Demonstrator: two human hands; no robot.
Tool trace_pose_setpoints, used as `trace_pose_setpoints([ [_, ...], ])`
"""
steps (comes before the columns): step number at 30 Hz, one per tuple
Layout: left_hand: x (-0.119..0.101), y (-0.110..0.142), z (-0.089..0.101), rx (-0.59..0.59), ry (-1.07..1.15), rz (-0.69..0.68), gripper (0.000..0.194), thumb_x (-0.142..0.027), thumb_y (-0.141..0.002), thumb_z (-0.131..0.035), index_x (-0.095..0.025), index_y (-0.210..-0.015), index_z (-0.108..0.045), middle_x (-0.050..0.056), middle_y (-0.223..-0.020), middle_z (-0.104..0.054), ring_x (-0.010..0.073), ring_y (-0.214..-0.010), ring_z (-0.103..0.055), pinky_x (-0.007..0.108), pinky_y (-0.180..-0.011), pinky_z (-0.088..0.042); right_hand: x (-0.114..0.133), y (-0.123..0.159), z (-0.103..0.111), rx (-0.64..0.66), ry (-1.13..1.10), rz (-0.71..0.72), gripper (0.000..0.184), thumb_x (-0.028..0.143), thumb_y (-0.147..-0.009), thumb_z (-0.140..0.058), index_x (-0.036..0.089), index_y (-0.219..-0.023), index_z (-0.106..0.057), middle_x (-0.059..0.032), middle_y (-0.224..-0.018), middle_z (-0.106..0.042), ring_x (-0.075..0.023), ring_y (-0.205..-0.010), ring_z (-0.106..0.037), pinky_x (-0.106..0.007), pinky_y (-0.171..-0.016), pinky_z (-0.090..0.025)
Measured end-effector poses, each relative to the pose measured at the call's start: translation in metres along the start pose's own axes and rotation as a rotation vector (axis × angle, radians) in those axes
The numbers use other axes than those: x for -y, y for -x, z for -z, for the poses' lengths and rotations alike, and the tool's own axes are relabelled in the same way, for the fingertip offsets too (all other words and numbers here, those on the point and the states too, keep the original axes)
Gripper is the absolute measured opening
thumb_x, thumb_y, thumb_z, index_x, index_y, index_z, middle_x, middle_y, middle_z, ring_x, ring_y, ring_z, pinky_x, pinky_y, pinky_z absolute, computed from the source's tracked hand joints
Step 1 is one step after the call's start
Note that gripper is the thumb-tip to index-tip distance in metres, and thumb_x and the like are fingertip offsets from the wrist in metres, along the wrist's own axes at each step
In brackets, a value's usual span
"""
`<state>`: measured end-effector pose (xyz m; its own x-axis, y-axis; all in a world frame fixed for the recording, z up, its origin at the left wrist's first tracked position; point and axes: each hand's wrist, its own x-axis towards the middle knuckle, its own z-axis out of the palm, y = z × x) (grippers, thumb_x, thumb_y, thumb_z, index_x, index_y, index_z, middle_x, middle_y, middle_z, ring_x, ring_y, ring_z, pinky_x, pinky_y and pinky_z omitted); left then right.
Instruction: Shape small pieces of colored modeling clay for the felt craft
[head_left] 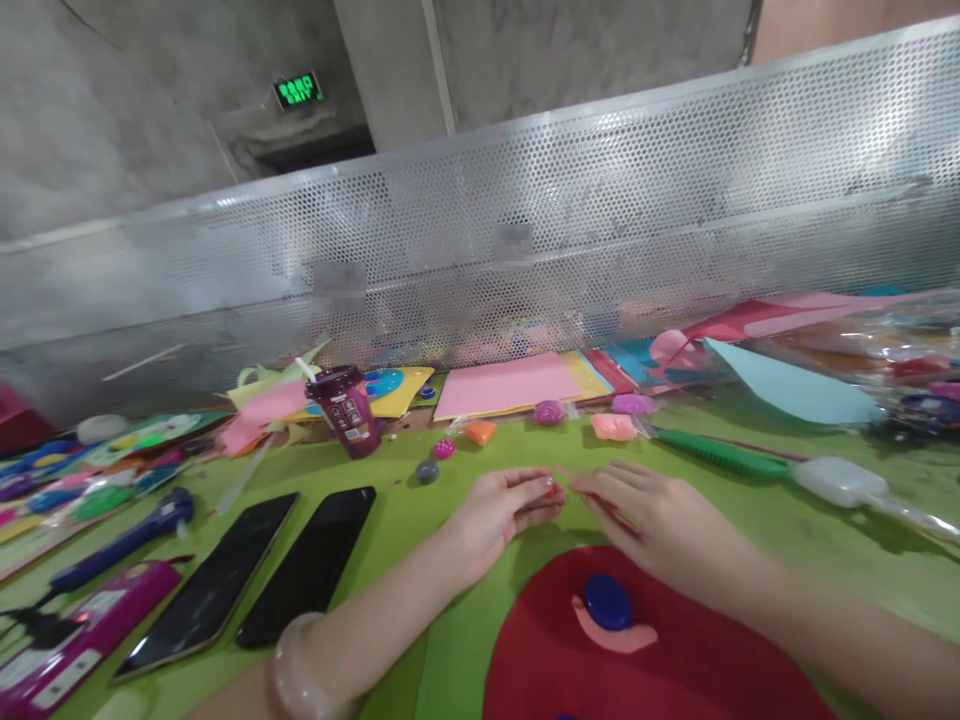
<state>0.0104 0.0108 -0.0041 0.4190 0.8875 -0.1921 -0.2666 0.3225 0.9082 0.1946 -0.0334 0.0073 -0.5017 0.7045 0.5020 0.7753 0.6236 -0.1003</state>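
Note:
My left hand [504,515] is closed in a pinch, its fingertips around a small pinkish-red piece [553,489] that looks like soft clay. Just to the right, my right hand [649,510] has its fingers bent together; whatever lies in them is hidden. The fingertips of both hands nearly meet. Below them lies a round dark red sheet [540,640] on the green table. It bears a blue disc [607,602] with a curved salmon-pink strip [616,636] beneath it. Beyond the hands are an orange clay packet [480,432] and a peach clay packet [613,427].
Two black phones [217,570] lie at left, by a magenta power strip [97,625]. A lidded purple cup [349,412] stands behind them. A green-handled tool [724,452] and a glue gun [840,482] lie at right. Paper sheets [510,385] line the perforated metal panel [600,220].

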Motion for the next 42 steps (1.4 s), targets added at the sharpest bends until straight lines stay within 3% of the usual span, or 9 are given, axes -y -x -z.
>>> trace_pose_setpoints([
  [3, 0.0, 0.0, -0.001, -0.045, -0.004, 0.007, 0.012, -0.008, -0.078, -0.059, -0.009, -0.088, -0.066, 0.008, -0.075, -0.069, 0.012, -0.067, -0.064, 0.024, -0.071, -0.051, -0.012, 0.0, -0.002, -0.061, 0.154, -0.083, 0.023, 0.016, -0.088, -0.04, 0.017, -0.1, -0.059, -0.0078, -0.091, -0.065, -0.0218, -0.088, -0.06, -0.034, -0.071, -0.049],
  [6, 0.001, 0.0, 0.0, -0.065, -0.008, -0.001, 0.012, -0.006, -0.079, -0.056, -0.01, -0.083, -0.066, 0.005, -0.069, -0.067, 0.0087, -0.062, -0.062, 0.018, -0.062, -0.049, -0.019, 0.001, -0.004, 0.023, 0.275, -0.116, 0.024, 0.015, -0.086, -0.042, 0.013, -0.101, -0.061, -0.0107, -0.092, -0.065, -0.0264, -0.093, -0.059, -0.039, -0.075, -0.05],
  [9, 0.002, 0.0, 0.0, -0.073, -0.014, -0.015, 0.012, -0.004, -0.078, -0.056, -0.009, -0.081, -0.066, 0.004, -0.067, -0.066, 0.0072, -0.059, -0.06, 0.017, -0.059, -0.048, -0.019, 0.003, -0.006, 0.125, 0.346, -0.118, 0.027, 0.03, -0.088, -0.046, 0.011, -0.098, -0.064, -0.014, -0.092, -0.065, -0.0296, -0.091, -0.059, -0.044, -0.076, -0.05],
  [12, 0.001, 0.001, 0.0, -0.08, -0.025, -0.031, 0.012, -0.004, -0.078, -0.057, -0.008, -0.085, -0.065, 0.007, -0.072, -0.068, 0.0091, -0.062, -0.062, 0.02, -0.065, -0.05, -0.019, 0.005, -0.008, 0.143, 0.373, -0.109, 0.038, 0.043, -0.087, -0.049, 0.01, -0.098, -0.064, -0.0167, -0.097, -0.063, -0.0319, -0.093, -0.058, -0.048, -0.077, -0.049],
  [18, -0.002, 0.011, -0.01, -0.016, -0.071, -0.1, 0.043, -0.006, -0.075, -0.061, -0.009, -0.117, -0.051, 0.007, -0.074, -0.069, 0.0151, -0.067, -0.065, 0.028, -0.068, -0.052, -0.011, -0.001, -0.012, -0.012, 0.014, -0.009, 0.035, 0.033, -0.081, -0.062, 0.013, -0.11, -0.057, -0.0107, -0.102, -0.061, -0.0242, -0.099, -0.055, -0.039, -0.083, -0.049],
  [22, 0.0, 0.019, -0.02, 0.015, -0.106, -0.086, 0.057, -0.01, -0.072, -0.066, -0.009, -0.125, -0.043, 0.006, -0.072, -0.068, 0.0151, -0.064, -0.065, 0.028, -0.064, -0.053, 0.001, -0.002, -0.012, -0.078, -0.161, -0.015, 0.027, 0.023, -0.075, -0.067, 0.017, -0.101, -0.06, -0.0066, -0.098, -0.06, -0.0194, -0.091, -0.057, -0.033, -0.08, -0.05],
  [26, 0.0, 0.022, -0.022, 0.013, -0.105, -0.081, 0.069, -0.014, -0.073, -0.068, -0.009, -0.133, -0.034, 0.005, -0.072, -0.068, 0.0155, -0.066, -0.065, 0.031, -0.069, -0.053, 0.008, -0.001, -0.011, -0.105, -0.191, -0.046, 0.013, 0.017, -0.077, -0.062, 0.019, -0.09, -0.063, -0.0052, -0.093, -0.06, -0.0187, -0.086, -0.058, -0.033, -0.077, -0.051],
  [34, 0.002, 0.02, -0.018, 0.085, -0.103, -0.056, 0.072, -0.019, -0.082, -0.057, -0.014, -0.141, -0.017, 0.009, -0.083, -0.069, 0.018, -0.07, -0.067, 0.03, -0.066, -0.052, 0.01, -0.003, -0.004, -0.123, -0.254, -0.061, 0.024, 0.011, -0.087, -0.043, 0.018, -0.088, -0.066, -0.0061, -0.087, -0.063, -0.0166, -0.08, -0.06, -0.029, -0.07, -0.053],
  [42, 0.005, 0.02, -0.017, 0.147, 0.102, -0.048, 0.069, -0.011, -0.084, -0.051, -0.011, -0.142, -0.014, 0.009, -0.085, -0.069, 0.0187, -0.08, -0.066, 0.035, -0.076, -0.05, 0.004, -0.002, -0.008, -0.14, -0.115, 0.046, 0.023, 0.01, -0.085, -0.048, 0.013, -0.102, -0.062, -0.0092, -0.094, -0.068, -0.0208, -0.088, -0.062, -0.035, -0.08, -0.051],
])
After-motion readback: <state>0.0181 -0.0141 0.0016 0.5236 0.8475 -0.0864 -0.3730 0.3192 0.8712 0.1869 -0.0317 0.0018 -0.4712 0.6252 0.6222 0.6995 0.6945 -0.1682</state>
